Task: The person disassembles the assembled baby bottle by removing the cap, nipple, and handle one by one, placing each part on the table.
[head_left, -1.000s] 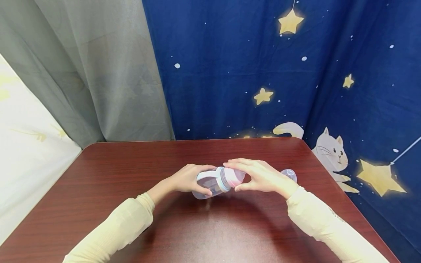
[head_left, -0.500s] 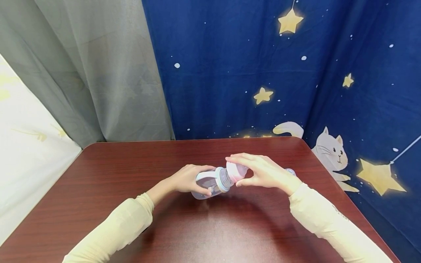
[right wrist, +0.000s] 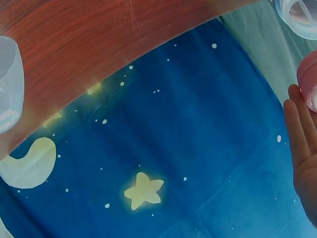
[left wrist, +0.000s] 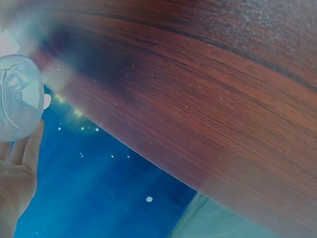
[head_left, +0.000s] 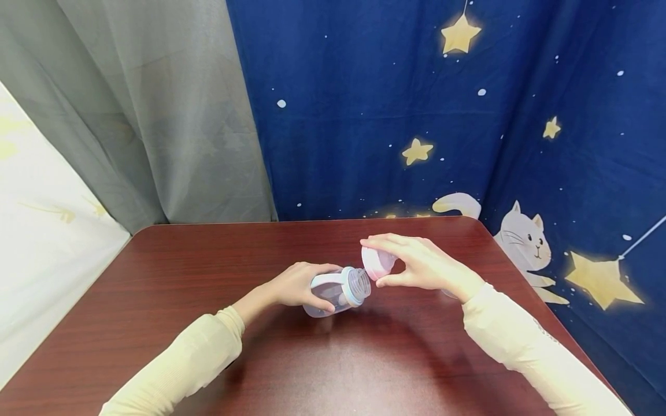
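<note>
My left hand (head_left: 302,285) grips a clear baby bottle (head_left: 359,283) by its body, thumb on the near side. The bottle lies tilted over the table, its threaded mouth bare and facing right, with a pale handled ring round the neck. In the left wrist view its rounded base (left wrist: 20,99) shows. Between the thumb and fingers of my right hand (head_left: 424,263) is the pink nipple collar (head_left: 378,263), apart from the bottle's mouth and a little above it, up and to the right. The nipple itself is mostly hidden by the hand.
A clear dome cap (right wrist: 10,84) stands on the table at the right, mostly hidden behind my right wrist in the head view. The dark red wooden table (head_left: 208,248) ends at a far edge, with blue star-patterned (head_left: 374,115) and grey curtains (head_left: 198,144) behind it.
The pink collar has come off the bottle's threaded neck; my right hand has moved up and right with it. My left hand and the bottle have stayed nearly still.
</note>
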Action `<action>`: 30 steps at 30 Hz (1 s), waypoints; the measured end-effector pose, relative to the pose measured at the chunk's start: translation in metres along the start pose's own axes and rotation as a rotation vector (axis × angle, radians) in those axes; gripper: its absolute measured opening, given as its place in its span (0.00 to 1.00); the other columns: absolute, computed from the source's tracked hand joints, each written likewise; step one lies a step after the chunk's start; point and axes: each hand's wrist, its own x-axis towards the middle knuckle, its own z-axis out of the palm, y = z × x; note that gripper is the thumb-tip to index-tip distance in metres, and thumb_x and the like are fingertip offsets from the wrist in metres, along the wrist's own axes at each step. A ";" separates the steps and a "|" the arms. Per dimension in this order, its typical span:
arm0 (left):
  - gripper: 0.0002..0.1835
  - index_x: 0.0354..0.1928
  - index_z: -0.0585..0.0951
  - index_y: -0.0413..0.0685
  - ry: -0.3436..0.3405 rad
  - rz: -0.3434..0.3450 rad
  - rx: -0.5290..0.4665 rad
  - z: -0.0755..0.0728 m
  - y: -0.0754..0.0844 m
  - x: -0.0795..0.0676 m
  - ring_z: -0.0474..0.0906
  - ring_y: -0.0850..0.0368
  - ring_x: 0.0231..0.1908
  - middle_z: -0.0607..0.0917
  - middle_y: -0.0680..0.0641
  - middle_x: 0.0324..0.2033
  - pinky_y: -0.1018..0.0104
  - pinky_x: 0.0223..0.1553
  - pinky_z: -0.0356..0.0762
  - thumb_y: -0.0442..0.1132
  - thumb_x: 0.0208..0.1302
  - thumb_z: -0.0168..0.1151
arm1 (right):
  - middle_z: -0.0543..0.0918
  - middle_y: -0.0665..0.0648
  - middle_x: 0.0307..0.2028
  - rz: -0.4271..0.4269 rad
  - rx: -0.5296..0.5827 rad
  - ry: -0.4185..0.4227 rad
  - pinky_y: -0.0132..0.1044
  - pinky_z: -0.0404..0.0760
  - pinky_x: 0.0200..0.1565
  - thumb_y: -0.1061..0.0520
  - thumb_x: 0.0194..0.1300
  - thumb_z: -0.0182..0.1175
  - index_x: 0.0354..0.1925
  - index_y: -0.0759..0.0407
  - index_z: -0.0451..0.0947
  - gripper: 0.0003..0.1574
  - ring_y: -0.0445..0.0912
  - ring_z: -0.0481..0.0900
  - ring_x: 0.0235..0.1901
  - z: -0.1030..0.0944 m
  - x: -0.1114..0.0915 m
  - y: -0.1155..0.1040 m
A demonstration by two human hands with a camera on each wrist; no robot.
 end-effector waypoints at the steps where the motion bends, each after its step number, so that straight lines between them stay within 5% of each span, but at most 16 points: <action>1: 0.41 0.55 0.71 0.53 -0.001 0.001 -0.001 0.000 0.000 0.000 0.71 0.68 0.30 0.79 0.60 0.36 0.72 0.30 0.69 0.67 0.37 0.64 | 0.68 0.47 0.56 -0.001 -0.002 0.000 0.35 0.72 0.42 0.36 0.46 0.63 0.60 0.47 0.65 0.43 0.39 0.68 0.52 -0.001 0.000 0.000; 30: 0.41 0.54 0.72 0.54 -0.001 -0.007 0.012 0.003 0.001 -0.001 0.71 0.68 0.29 0.78 0.61 0.35 0.72 0.30 0.68 0.66 0.36 0.65 | 0.71 0.52 0.54 -0.051 -0.057 0.079 0.40 0.71 0.44 0.40 0.43 0.67 0.58 0.53 0.67 0.45 0.45 0.69 0.51 -0.040 0.008 0.000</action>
